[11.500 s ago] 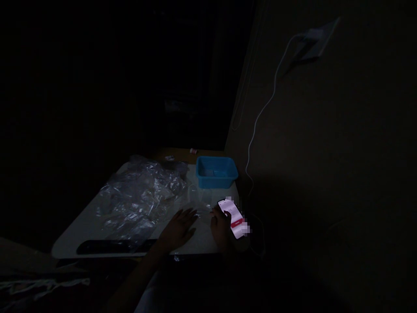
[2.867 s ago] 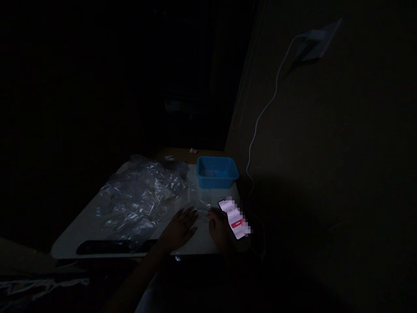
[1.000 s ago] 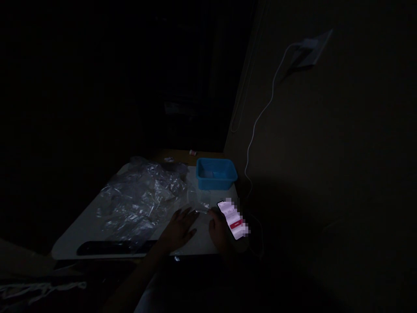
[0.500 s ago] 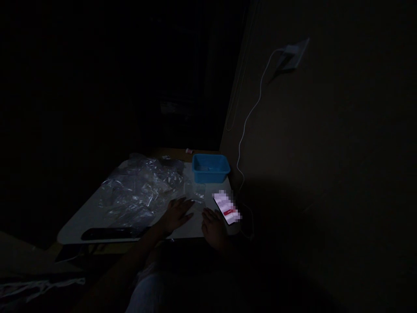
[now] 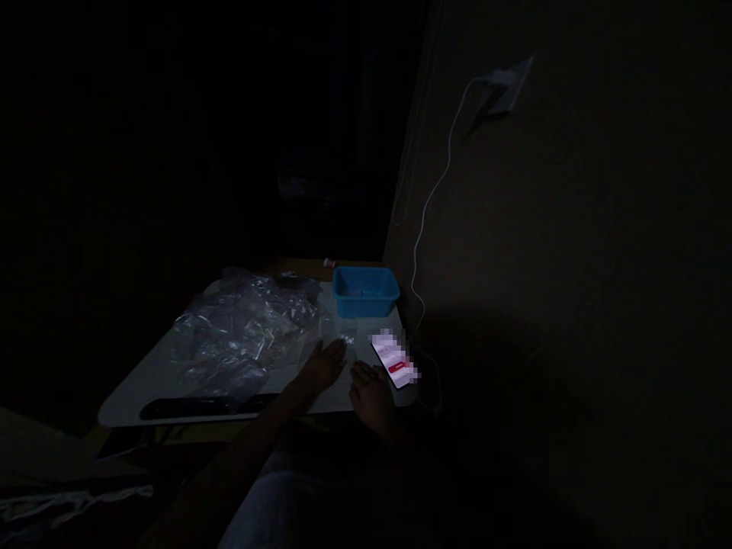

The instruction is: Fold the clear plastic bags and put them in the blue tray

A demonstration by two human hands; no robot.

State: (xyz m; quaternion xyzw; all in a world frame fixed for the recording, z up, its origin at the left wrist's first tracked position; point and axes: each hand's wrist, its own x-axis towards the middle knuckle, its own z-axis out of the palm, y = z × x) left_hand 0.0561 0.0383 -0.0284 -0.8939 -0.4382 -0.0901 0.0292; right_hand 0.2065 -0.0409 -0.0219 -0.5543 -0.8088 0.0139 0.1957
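The view is dim. My left hand lies flat over the front part of the white table, fingers stretched forward at the near edge of a clear plastic piece. Just right of it, my right hand rests with its fingers extended, beside a lit phone. Nothing shows gripped in either hand. A large heap of crumpled clear plastic bags covers the table's left and middle.
A blue basket stands at the back right of the table. Behind it lies a small pink and white item. A white cable hangs from a wall socket. A black strip runs along the front edge.
My left hand has moved forward and right, nearer my right hand, and its spread fingers have drawn closer together. The whole view has shifted slightly.
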